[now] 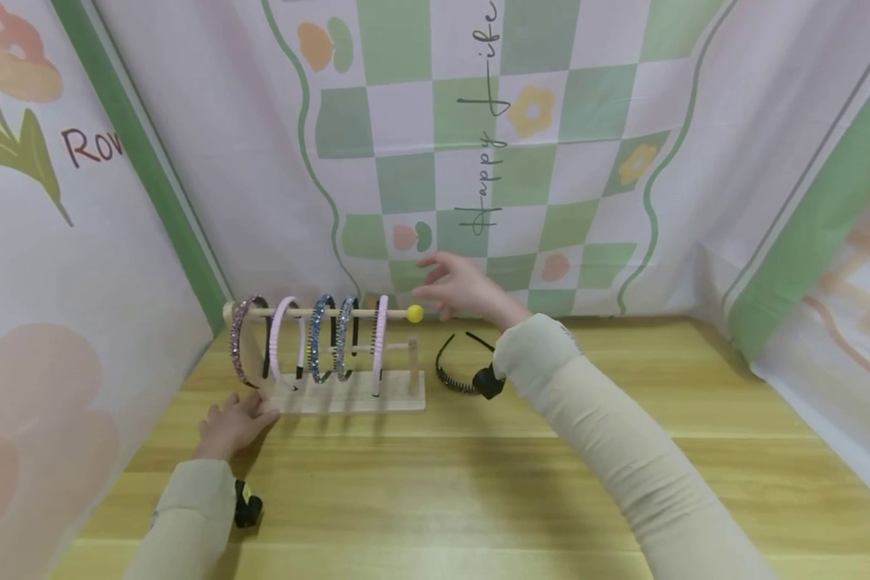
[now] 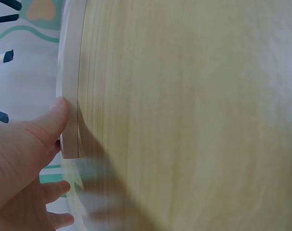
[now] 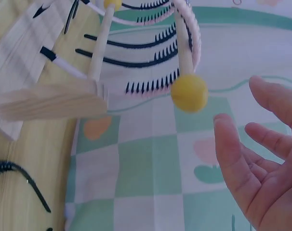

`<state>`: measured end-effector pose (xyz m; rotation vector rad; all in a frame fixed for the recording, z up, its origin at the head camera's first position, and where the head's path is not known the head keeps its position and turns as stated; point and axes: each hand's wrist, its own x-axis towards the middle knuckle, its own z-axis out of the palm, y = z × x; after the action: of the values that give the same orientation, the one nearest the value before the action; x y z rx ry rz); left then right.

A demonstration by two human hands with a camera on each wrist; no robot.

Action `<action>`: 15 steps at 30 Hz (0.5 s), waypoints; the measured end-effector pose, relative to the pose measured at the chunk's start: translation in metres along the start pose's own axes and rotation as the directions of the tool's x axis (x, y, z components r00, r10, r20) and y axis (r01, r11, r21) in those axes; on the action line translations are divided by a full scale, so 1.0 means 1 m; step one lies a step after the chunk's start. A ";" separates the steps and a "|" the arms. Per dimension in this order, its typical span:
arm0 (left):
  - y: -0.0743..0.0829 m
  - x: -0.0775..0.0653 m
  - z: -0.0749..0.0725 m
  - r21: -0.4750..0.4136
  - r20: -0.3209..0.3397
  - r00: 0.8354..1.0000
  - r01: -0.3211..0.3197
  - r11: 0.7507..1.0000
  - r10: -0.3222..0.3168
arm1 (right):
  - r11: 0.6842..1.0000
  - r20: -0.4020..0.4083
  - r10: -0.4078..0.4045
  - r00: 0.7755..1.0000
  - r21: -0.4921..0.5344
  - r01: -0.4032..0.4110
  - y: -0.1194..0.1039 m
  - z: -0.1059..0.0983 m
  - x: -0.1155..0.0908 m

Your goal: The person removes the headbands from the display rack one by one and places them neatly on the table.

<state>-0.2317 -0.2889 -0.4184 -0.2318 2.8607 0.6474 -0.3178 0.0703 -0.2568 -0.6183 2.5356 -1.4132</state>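
Observation:
A wooden headband stand (image 1: 348, 395) stands at the left of the table. Several headbands hang on its upper rod: a pinkish glitter headband (image 1: 238, 342), a pink headband (image 1: 275, 346), a blue glitter headband (image 1: 315, 338), a silver one and another pink headband (image 1: 380, 338) nearest the yellow ball (image 1: 415, 314). My left hand (image 1: 234, 423) rests at the base's left end, its thumb (image 2: 54, 120) touching the base edge (image 2: 71, 96) and its other fingers spread. Beside the yellow ball (image 3: 189, 93), my right hand (image 1: 471, 288) hovers with relaxed, parted fingers, holding nothing.
A black toothed headband (image 1: 453, 383) lies on the wooden table (image 1: 551, 499) right of the stand, partly hidden by the right wrist's camera (image 1: 489, 382). A lower rod (image 1: 395, 347) runs below the upper one. Printed curtains (image 1: 406, 177) enclose the back and sides.

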 end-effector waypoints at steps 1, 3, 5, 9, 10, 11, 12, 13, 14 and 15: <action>0.000 0.000 0.000 -0.002 0.000 1.000 0.001 1.000 -0.001 | 1.000 0.009 0.000 1.000 0.005 0.000 -0.001 0.002 0.000; 0.000 0.000 0.000 0.000 -0.001 1.000 0.000 1.000 0.000 | 1.000 0.026 -0.002 1.000 0.018 0.002 -0.004 0.006 0.000; 0.001 -0.001 0.000 -0.001 -0.001 1.000 -0.001 1.000 0.001 | 1.000 0.034 -0.008 0.999 0.016 0.008 -0.006 0.009 0.001; 0.000 -0.001 0.000 -0.008 0.005 1.000 0.004 1.000 -0.004 | 1.000 0.044 -0.016 0.999 0.014 0.016 -0.011 0.016 0.001; 0.000 -0.001 0.000 -0.010 0.006 1.000 0.008 1.000 -0.007 | 1.000 0.046 -0.020 0.999 0.014 0.019 -0.011 0.017 0.002; 0.000 0.000 0.000 -0.013 0.007 1.000 0.009 1.000 -0.009 | 1.000 0.049 -0.023 0.999 0.016 0.022 -0.012 0.018 0.002; 0.000 0.000 0.000 -0.014 0.007 1.000 0.010 1.000 -0.010 | 1.000 0.054 -0.026 0.998 0.020 0.025 -0.013 0.019 0.002; 0.000 0.000 0.000 -0.013 0.008 1.000 0.010 1.000 -0.010 | 0.999 0.057 -0.026 0.998 0.020 0.025 -0.014 0.020 0.002; 0.000 0.000 0.000 -0.012 0.007 1.000 0.010 1.000 -0.009 | 0.999 0.063 -0.029 0.998 0.018 0.028 -0.015 0.021 0.002; 0.001 0.000 0.000 -0.013 0.006 1.000 0.010 1.000 -0.010 | 1.000 0.068 -0.029 0.997 0.014 0.028 -0.016 0.023 0.002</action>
<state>-0.2314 -0.2884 -0.4178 -0.2450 2.8484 0.6640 -0.3073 0.0447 -0.2556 -0.6909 2.4726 -1.3917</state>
